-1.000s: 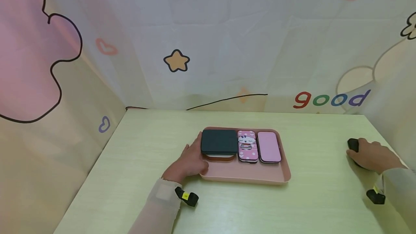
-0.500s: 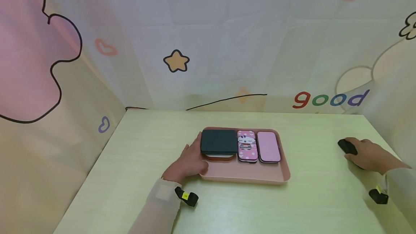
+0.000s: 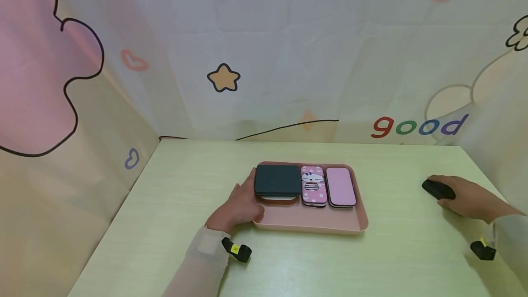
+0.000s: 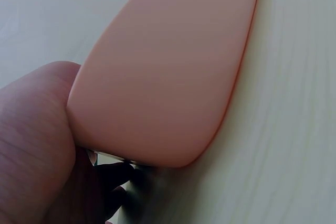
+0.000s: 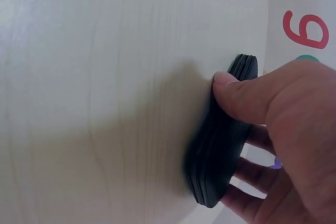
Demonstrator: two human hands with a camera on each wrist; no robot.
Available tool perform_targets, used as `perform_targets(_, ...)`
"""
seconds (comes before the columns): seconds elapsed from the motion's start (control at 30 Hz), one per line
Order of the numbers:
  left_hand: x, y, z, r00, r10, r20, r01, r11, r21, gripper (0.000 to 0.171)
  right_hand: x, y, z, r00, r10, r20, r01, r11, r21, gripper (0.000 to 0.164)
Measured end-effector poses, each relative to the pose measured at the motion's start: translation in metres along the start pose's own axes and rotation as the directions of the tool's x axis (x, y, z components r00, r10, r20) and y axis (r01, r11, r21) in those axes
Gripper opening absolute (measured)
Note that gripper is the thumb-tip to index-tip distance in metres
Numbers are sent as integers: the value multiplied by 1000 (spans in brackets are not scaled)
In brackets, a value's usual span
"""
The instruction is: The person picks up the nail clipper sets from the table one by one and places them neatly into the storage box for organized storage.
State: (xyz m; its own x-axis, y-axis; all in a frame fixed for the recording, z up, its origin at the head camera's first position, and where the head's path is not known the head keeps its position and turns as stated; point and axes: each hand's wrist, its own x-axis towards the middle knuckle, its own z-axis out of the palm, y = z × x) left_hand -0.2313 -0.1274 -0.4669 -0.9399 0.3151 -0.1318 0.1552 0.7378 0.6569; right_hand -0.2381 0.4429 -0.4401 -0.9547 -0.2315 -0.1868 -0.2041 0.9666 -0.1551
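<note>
A pink tray (image 3: pixel 313 224) lies on the table in the head view. My left hand (image 3: pixel 241 203) grips its left end, thumb near the front corner and fingers along the side. The left wrist view shows the hand (image 4: pixel 37 135) at the tray's outer wall (image 4: pixel 163 72). Out to the right, my right hand (image 3: pixel 468 198) holds a black object (image 3: pixel 438 189). In the right wrist view this black object (image 5: pixel 218 145) is long, narrow-waisted and layered at the edge, its kind unclear. Thumb and fingers pinch it from opposite sides, over the table.
Inside the tray, a dark green flat case (image 3: pixel 277 180) lies on white and brown items. Beside it are a cat-print pink case (image 3: pixel 313 186) and a plain pink case (image 3: pixel 340 187). A printed curtain (image 3: pixel 268 58) hangs behind the pale green table (image 3: pixel 313 265).
My right hand has shifted the black object leftward, nearer the tray, and it has turned somewhat. The left hand and the tray stay in place.
</note>
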Motion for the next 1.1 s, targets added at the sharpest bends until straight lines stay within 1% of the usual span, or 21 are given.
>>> perform_targets(0.17, 1, -1, 0, 1000, 2, 0, -2, 1000, 1, 118, 1, -5, 2, 999, -38, -4, 38, 999, 1, 69)
perform_targets(0.3, 0, -1, -1, 1000, -1, 3, 1, 1000, 3, 117, 3, -17, 1, 998, -60, 8, 59, 998, 13, 73)
perform_targets(0.53, 0, -1, -1, 1000, -3, 6, 3, 1000, 7, 117, 7, -51, 1, 995, -102, -2, 102, 995, 13, 69)
perform_targets(0.73, 1, -3, 1, 1000, 10, -2, -10, 1000, -3, 117, 15, -80, -1, 987, -159, -16, 159, 987, -16, 65)
perform_targets(0.9, 2, -3, 1, 1000, 14, -5, -14, 1000, -3, 117, 21, -104, -11, 975, -220, -41, 219, 975, -34, 62)
perform_targets(1.1, 1, -2, 1, 1000, 10, -5, -10, 1000, -4, 116, 29, -127, -21, 962, -262, -76, 260, 965, -34, 60)
